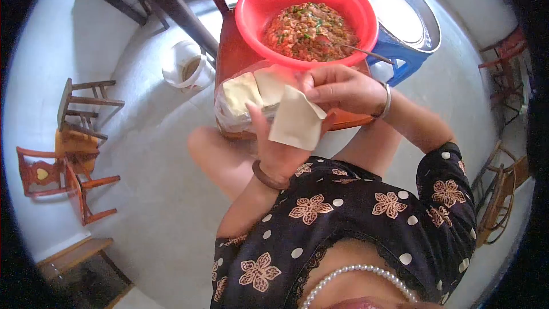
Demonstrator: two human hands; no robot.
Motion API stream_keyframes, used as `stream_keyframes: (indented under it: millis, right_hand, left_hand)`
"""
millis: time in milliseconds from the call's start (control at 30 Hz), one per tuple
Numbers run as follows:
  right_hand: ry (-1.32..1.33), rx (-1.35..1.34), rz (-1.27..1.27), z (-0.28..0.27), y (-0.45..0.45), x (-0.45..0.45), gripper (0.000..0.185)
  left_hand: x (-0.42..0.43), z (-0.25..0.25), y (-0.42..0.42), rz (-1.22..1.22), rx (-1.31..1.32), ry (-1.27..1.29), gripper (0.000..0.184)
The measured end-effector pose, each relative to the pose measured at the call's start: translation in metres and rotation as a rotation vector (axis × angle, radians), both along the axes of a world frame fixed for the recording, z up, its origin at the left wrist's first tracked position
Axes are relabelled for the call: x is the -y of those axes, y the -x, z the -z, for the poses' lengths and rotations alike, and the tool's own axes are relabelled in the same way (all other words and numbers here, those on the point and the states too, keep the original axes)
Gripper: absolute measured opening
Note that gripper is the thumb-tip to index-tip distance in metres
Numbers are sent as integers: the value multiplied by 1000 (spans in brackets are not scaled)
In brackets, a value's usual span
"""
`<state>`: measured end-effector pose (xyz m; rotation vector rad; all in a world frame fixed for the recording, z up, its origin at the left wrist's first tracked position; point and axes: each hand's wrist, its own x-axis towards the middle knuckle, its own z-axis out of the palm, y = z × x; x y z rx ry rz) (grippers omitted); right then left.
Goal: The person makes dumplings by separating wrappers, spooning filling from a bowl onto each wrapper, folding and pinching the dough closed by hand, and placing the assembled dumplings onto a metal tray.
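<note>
A square wonton wrapper (296, 121) lies across the palm and fingers of my left hand (280, 157), whose thumb sticks up along its left side. My right hand (346, 88) pinches the wrapper's upper corner between thumb and fingers. Just behind my hands, stacks of pale square wrappers (242, 92) rest in a clear plastic bag (224, 115) on a reddish-brown wooden stool (229, 46). Beyond them, on the same stool, stands a red basin (251, 14) with chopped meat-and-greens filling (311, 31). A metal utensil handle (374, 53) leans over the basin's right rim.
At the back right a blue plastic stool (407, 63) carries a round tray (436, 37) with a white surface. A white bucket (171, 66) stands on the floor to the left. Wooden chairs (43, 163) line the left wall, and a bamboo chair (503, 194) stands at right.
</note>
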<state>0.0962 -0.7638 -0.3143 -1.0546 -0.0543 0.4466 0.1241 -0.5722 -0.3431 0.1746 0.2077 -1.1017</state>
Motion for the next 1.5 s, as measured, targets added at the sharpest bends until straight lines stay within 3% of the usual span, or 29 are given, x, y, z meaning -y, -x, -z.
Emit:
stream_keyframes:
  millis: [67,100,133,200,367,433,533,667,767,800,867,967,1000,1067,1200,1267,1367,1433,1500]
  right_hand:
    - [30,-13,42,17,19,11,23]
    - [72,-21,66,22,26,15,22]
    - [111,-32,88,26,31,18,21]
    - [105,-48,154,34,44,25,16]
    - [107,-101,215,51,67,35,16]
    - [24,-188,190,54,74,33,16]
    - [1,-179,242,59,76,30,16]
    - [284,-73,206,75,83,39,20]
    - [625,-92,593,68,89,56,21]
    - [627,-90,594,73,88,62,21]
    - [602,66,887,86,89,80,20]
    - [518,261,973,68,68,75,18]
    - [518,258,978,65,61,77,18]
    - [969,584,894,60,48,82,16]
    - [1119,583,791,19,36,85,14]
    - [1213,791,761,6,25,82,15]
    - [1307,849,674,8,2,75,16]
    - [1347,906,602,6,-10,71,18]
    - [1350,940,554,10,-18,71,18]
  left_hand:
    - [-1,12,11,15,16,46,92]
    - [-3,15,13,79,29,36,77]
    - [-2,19,16,87,28,32,77]
    - [4,25,26,155,346,-363,57]
    - [1,30,14,138,505,-438,37]
    - [-2,39,8,294,418,-339,30]
    - [8,44,7,456,368,-325,28]
    - [17,41,16,476,397,-265,31]
    - [12,41,14,503,361,-270,34]
    - [9,43,13,502,363,-269,34]
    - [6,44,14,447,356,-226,35]
    - [6,36,17,421,313,-262,41]
    - [7,34,18,400,297,-271,43]
    - [7,23,18,390,309,-279,40]
    - [6,0,12,343,325,-281,32]
    - [3,-2,9,331,317,-270,29]
    - [1,1,7,292,469,-407,27]
    - [1,2,8,282,730,-560,26]
    - [1,-2,9,276,729,-572,26]
